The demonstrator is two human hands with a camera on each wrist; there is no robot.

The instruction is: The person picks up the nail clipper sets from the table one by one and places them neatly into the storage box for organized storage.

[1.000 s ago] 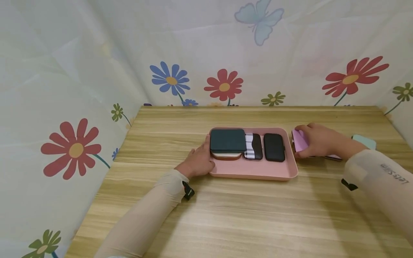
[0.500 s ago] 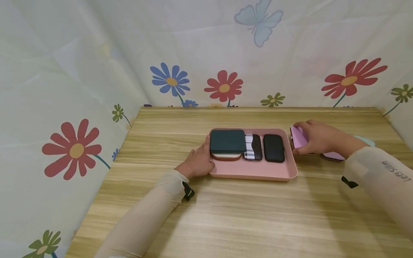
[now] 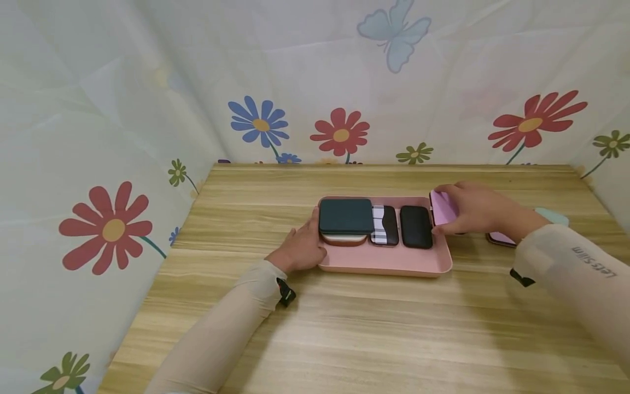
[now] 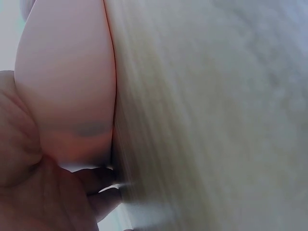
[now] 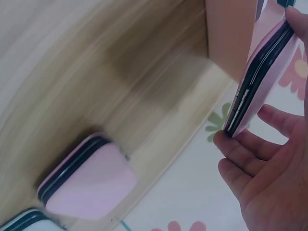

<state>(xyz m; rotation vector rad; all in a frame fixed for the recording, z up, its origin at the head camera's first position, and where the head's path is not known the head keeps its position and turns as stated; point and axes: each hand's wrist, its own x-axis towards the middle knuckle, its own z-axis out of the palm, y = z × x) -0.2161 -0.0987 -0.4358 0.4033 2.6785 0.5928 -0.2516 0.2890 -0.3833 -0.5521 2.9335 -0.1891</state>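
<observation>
The right hand and the flat lilac case with a dark edge have shifted left since the earlier frame, from beside the shallow pink rectangular tray to overlap its right rim, right of the frame's centre. That hand pinches the case between thumb and fingertips, parted about the case's width. The left hand lies against the tray's left side, fingers mostly extended.

The case could catch on the rim if carried too low, or knock the black rounded flat case just beside it; a loose fingertip pinch might let it slip.

The pale wood-grain desk fills the lower middle; white cloth printed with flowers hangs behind and at both sides.
</observation>
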